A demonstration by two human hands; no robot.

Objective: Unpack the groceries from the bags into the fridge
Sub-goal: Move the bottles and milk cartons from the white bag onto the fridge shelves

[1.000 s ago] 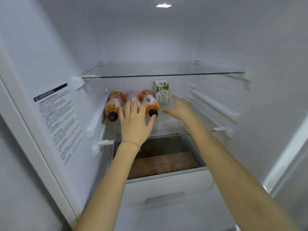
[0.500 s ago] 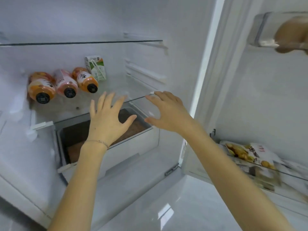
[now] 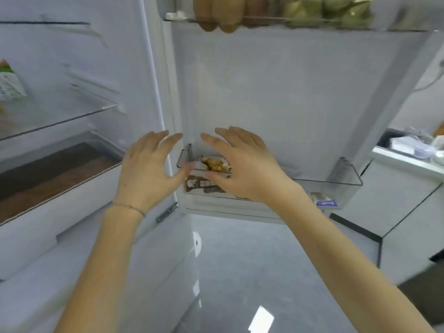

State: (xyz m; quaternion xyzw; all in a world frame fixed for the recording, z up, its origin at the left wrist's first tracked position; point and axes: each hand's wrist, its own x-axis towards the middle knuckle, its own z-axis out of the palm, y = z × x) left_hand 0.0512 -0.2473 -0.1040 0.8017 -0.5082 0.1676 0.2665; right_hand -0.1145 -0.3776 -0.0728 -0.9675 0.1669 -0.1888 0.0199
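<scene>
With the fridge (image 3: 134,68) standing open, its door (image 3: 288,92) is swung out to the right and fills most of the view; the grey floor (image 3: 240,272) shows below.

- Table (image 3: 408,162), far right: pale bags (image 3: 408,143) sit on it, too blurred to tell contents. Judgement: any groceries left to unpack are there, well apart from both hands.
- Drawer (image 3: 72,212), lower left: pulled out, brown base visible. The glass shelf (image 3: 60,123) above it carries a green-and-white carton (image 3: 10,85) at the frame edge.
- Upper door bin (image 3: 264,20): brown rounded items and a bag of green ones, only partly in view.
- Lower door bin (image 3: 348,179): clear wall. A printed snack packet (image 3: 213,163) leans at its left end on a brown packet (image 3: 199,185); a small packet (image 3: 324,200) lies further right. Judgement: flat packets go here because the bin wall props them up and keeps them in sight.
- Left hand (image 3: 146,169): grip wide open, fingers spread, holds nothing; it is just left of the bin's corner.
- Right hand (image 3: 242,167): grip open, fingers spread, nothing held. Its thumb overlaps the snack packet in view; I cannot tell whether it touches.
- Thin bracelet (image 3: 129,206) on the left wrist.

Judgement: both grips are free, so the next item must come from the bags.
</scene>
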